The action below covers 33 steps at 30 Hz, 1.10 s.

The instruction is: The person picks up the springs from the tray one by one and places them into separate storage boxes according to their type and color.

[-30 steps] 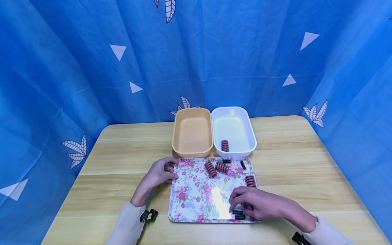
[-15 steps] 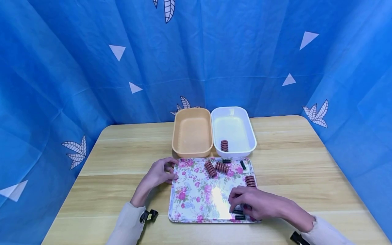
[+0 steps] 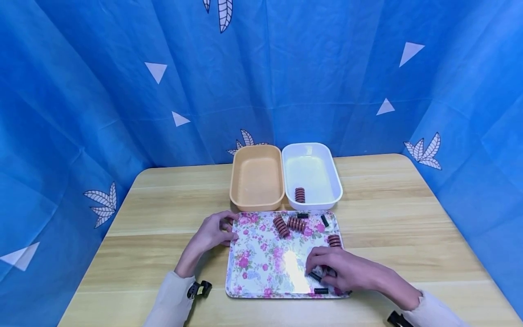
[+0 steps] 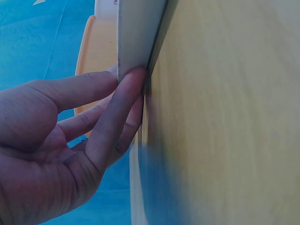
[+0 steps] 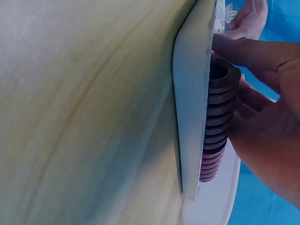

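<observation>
Right hand pinches a black spring, long axis slanting from forefinger to thumb; left hand grips the floral tray.

The tray lay on the desk, with the left tub and right tub side by side behind it. One spring was in the right tub, at the front left. More springs lay along the tray's back and right side. The left hand was on its left edge, and the right hand was over its front right, around another spring.
</observation>
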{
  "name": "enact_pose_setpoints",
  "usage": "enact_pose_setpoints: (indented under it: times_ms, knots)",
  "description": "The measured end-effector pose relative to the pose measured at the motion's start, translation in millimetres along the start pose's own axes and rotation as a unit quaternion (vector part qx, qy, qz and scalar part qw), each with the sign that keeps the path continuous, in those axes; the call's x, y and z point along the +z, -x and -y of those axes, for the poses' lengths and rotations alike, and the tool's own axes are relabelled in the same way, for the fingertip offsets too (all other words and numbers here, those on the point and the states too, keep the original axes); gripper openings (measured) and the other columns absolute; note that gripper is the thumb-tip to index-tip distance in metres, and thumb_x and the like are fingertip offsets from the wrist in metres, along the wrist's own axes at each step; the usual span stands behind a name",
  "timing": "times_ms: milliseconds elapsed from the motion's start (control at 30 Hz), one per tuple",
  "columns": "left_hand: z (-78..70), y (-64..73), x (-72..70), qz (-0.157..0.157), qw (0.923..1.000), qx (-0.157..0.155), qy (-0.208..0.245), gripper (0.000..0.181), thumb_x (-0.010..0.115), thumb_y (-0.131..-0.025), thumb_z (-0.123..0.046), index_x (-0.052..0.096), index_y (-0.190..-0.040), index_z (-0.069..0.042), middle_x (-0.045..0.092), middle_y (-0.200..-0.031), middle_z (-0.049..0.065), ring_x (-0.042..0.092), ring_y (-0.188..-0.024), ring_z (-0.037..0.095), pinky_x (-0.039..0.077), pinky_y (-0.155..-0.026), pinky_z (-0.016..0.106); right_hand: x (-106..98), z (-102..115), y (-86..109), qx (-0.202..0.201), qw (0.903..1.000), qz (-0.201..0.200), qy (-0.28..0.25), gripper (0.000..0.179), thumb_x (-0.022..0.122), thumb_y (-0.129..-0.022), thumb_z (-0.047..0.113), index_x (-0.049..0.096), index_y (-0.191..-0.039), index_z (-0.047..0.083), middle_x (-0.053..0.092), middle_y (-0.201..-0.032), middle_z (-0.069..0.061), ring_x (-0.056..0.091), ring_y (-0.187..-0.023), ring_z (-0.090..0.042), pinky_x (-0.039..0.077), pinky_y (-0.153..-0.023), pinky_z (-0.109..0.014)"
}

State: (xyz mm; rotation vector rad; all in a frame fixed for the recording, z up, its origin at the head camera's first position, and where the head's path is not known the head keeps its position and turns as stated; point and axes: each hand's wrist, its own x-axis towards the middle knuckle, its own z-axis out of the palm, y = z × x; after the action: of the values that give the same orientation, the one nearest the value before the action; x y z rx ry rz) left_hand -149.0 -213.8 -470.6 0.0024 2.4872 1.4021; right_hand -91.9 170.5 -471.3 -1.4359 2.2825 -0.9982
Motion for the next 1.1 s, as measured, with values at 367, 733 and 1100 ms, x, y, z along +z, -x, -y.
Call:
enact_pose_setpoints:
  times_ms: [367,733,1100]
  knots:
    - [-0.1,-1.3,0.2,0.002,1.0,-0.003,0.0,0.046,0.082,-0.081,0.009,0.069,-0.122,-0.006,0.06,-0.094,0.013,0.062,-0.077,0.022,0.066,-0.059,0.035,-3.0,-1.9,0.5,0.02,0.9995,-0.022,-0.007,0.034,0.077,-0.09,0.005,0.07,-0.119,0.02,0.062,-0.121,0.01,0.06,-0.102,-0.009,0.059,-0.084,-0.028]
    - [1.1,-0.4,0.6,0.0,1.0,0.006,0.003,0.046,0.082,-0.08,0.01,0.069,-0.122,-0.004,0.062,-0.089,0.013,0.063,-0.075,0.021,0.066,-0.058,0.036,-3.0,-2.3,-1.9,0.012,0.9978,-0.065,-0.011,0.032,0.08,-0.09,0.012,0.067,-0.119,0.019,0.065,-0.12,0.009,0.062,-0.111,-0.01,0.059,-0.096,-0.034]
    - [1.5,-0.3,0.9,0.001,1.0,0.001,0.004,0.046,0.082,-0.08,0.008,0.069,-0.122,-0.006,0.062,-0.091,0.014,0.062,-0.076,0.022,0.066,-0.058,0.036,-0.9,-3.5,-2.2,0.012,0.9931,-0.116,0.01,0.03,0.08,-0.092,0.02,0.064,-0.118,0.02,0.064,-0.115,0.013,0.063,-0.104,-0.011,0.058,-0.092,-0.037]
